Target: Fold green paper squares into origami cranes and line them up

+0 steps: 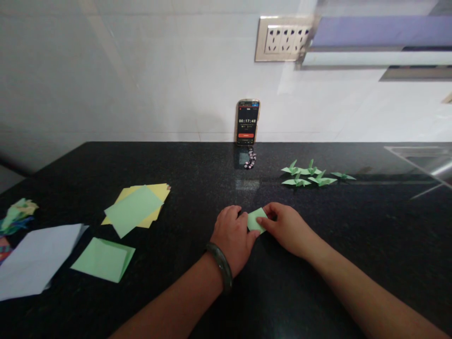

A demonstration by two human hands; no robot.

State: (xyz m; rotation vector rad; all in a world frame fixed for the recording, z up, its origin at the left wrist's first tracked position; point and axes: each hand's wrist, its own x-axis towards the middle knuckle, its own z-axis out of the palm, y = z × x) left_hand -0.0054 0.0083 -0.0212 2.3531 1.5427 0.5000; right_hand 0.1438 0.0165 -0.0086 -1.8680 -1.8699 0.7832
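A small folded piece of light green paper (254,220) lies between my two hands, on or just over the black countertop. My left hand (231,235), with a dark bangle on its wrist, grips the paper's left side, its thumb at the lower edge. On the right side, my right hand (282,227) pinches the paper, thumb on top and the other fingers behind it. The paper's far side and part of its left end are hidden by my fingers. Several folded green paper cranes (310,173) stand beyond my right hand.
A propped phone (247,121) shows a running timer, its beaded strap (250,159) on the black countertop (197,174). To the left lie yellow and green sheets (136,209), a folded green sheet (106,259), white paper (42,259) and crumpled coloured pieces (17,216). Wall sockets (286,39) are above.
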